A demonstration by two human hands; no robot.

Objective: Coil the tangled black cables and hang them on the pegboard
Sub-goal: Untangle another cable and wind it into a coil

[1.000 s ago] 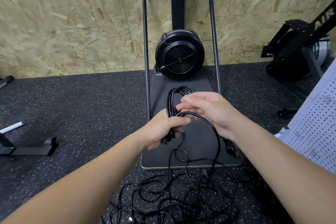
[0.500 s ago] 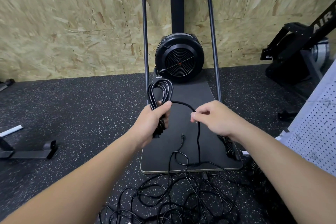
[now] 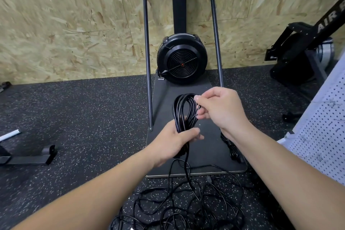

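My left hand (image 3: 173, 140) grips the lower part of a black cable coil (image 3: 183, 112) made of several upright loops. My right hand (image 3: 218, 108) pinches the top right side of those loops with fingers and thumb. A loose strand drops from the coil to a tangled heap of black cable (image 3: 186, 205) on the floor below my arms. A white pegboard (image 3: 321, 129) leans at the right edge. A second dark cable bundle (image 3: 232, 148) lies on the platform, partly hidden under my right forearm.
A black fan-wheel exercise machine (image 3: 182, 60) with a tall metal frame and a flat platform (image 3: 211, 158) stands straight ahead against the chipboard wall. Another black machine (image 3: 306, 46) stands at the right. A low metal foot (image 3: 28, 157) lies on the speckled rubber floor at left.
My right hand brought a length of cable over from the right and laid it onto the coil; the hands are together again. The coil in my left hand moved slightly right.
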